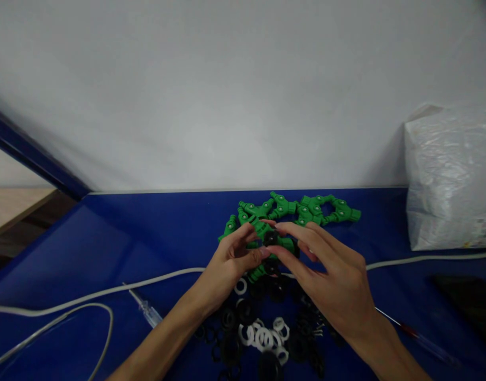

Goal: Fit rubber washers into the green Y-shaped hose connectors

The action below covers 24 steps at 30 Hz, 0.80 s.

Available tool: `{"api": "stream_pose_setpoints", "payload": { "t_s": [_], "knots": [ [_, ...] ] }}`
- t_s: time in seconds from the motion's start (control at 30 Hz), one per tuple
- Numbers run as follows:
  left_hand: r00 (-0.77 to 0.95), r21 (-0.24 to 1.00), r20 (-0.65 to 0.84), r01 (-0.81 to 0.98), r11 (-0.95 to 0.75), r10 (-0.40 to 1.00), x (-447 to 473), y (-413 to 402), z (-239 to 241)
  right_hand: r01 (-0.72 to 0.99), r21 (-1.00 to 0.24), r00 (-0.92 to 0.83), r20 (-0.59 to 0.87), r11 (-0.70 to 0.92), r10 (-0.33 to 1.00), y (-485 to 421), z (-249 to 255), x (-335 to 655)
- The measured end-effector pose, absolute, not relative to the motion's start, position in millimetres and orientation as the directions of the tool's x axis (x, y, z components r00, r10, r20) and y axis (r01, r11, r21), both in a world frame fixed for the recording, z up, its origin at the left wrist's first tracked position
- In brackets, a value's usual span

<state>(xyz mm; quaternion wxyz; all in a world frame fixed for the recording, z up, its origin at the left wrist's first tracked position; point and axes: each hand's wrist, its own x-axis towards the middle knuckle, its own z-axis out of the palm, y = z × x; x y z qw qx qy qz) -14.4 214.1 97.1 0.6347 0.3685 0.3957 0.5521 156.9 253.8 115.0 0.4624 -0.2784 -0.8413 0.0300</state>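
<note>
Between my two hands is a green Y-shaped hose connector [262,228] with black parts on it. My left hand [235,255] grips its left side, the thumb and fingers closed around it. My right hand [326,264] pinches the black and green part on the right, the thumb meeting my left thumb near the middle. The fingers partly hide the connector. Just below the hands lie white rings [263,337] and black rings [230,346] in a loose pile. Behind the hands, several more green Y connectors [282,205] lie in a row.
A white cable [155,279] runs across the blue table [119,233]. To the left lies a clear-handled screwdriver [149,313], and to the right a red-and-clear-handled screwdriver [421,338]. A wrapped white package [451,180] stands at the back right, near a dark flat object [468,307].
</note>
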Motion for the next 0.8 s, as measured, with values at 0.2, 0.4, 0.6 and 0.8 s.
{"api": "stream_pose_setpoints", "payload": {
  "t_s": [0.2,0.4,0.6,0.8],
  "knots": [
    [0.066,0.926,-0.037,-0.373,0.059,0.997,-11.5,215.6,100.0,0.405,-0.33,-0.441,0.746,0.853,0.498,252.5,112.0,156.3],
    [0.042,0.928,-0.032,-0.37,0.045,0.999,-7.1,215.6,103.5,0.417,-0.296,-0.46,0.747,0.859,0.48,252.5,112.6,155.8],
    [0.04,0.911,-0.078,-0.403,0.087,0.996,-7.3,214.4,100.4,0.439,-0.334,-0.434,0.734,0.834,0.522,253.0,113.3,153.8],
    [0.119,0.813,-0.202,-0.534,0.234,0.972,-11.0,215.9,102.2,0.414,-0.607,-0.294,0.616,0.678,0.731,255.9,121.3,159.3]
  ]
}}
